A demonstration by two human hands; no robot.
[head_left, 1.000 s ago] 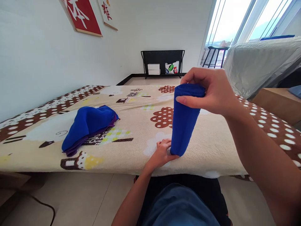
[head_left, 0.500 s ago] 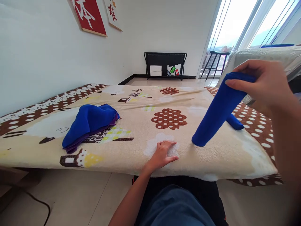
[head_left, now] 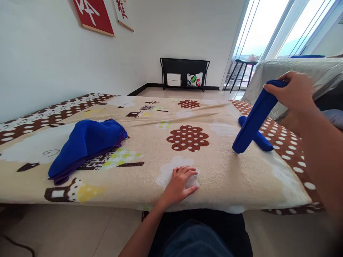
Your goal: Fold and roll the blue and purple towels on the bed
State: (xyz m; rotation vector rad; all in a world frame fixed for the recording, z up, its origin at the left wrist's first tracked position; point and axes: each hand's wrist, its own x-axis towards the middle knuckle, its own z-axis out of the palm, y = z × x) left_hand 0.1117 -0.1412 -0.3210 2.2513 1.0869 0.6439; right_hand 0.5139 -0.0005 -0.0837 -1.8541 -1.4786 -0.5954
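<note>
The right hand (head_left: 294, 92) gripped the top end of a rolled blue towel (head_left: 253, 119), fingers wrapped round it; the roll slanted down and to the left, its lower end at the blanket (head_left: 219, 178) near the bed's right side; a second roll (head_left: 261, 141) lay flat just behind it, touching or nearly so; the left hand (head_left: 180, 180) rested palm down on the blanket near the front edge, fingers spread, grasping nothing; well apart to the left lay a loose pile of blue cloths (head_left: 85, 144) over a purple one; beyond the bed stood a black rack (head_left: 184, 73) against the wall, with a stool (head_left: 241, 71) by the window.
</note>
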